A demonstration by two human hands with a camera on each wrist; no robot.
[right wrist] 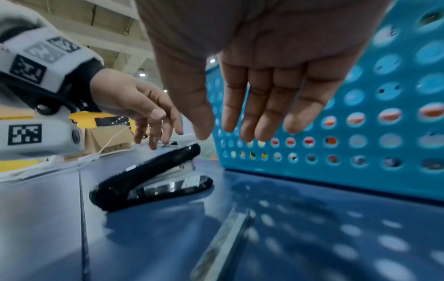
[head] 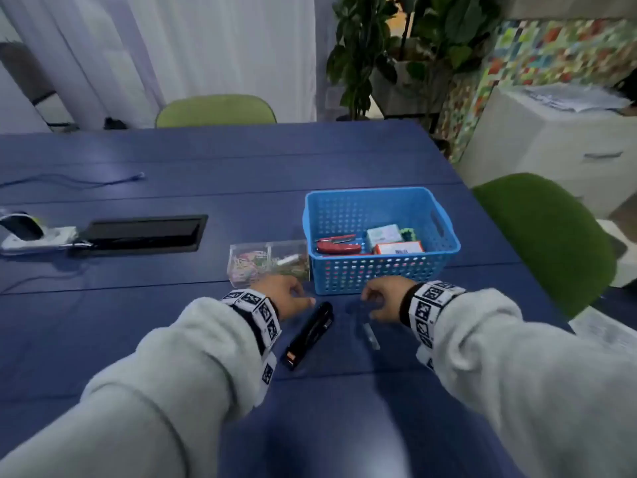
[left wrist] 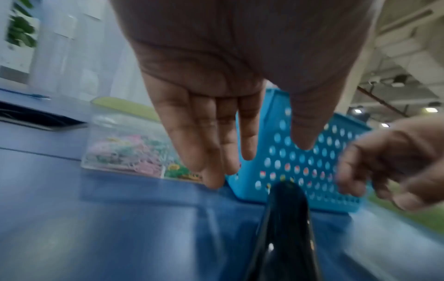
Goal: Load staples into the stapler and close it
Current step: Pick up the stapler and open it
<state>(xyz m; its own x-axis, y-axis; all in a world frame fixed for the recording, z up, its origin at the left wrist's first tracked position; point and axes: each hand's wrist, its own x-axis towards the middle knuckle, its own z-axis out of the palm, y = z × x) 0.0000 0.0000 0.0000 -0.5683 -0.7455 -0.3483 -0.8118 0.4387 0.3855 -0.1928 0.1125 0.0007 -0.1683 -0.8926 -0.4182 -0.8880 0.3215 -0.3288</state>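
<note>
Black and glossy, the stapler [head: 309, 334] lies shut on the blue tabletop [head: 206, 160] between both hands, beside a thin staple strip [head: 371, 336]. Left hand [head: 283, 295] and right hand [head: 384, 298] hover empty, fingers relaxed. The stapler is judged rigid, slippery; the strip brittle, best pinched along its sides.

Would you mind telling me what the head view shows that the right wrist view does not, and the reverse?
Only the head view shows inside the blue basket: a red stapler and small boxes. Only the right wrist view shows the black stapler from the side, its front gaping above the base. Both show the staple strip on the table and both hands, left hand and right hand, empty.
</note>
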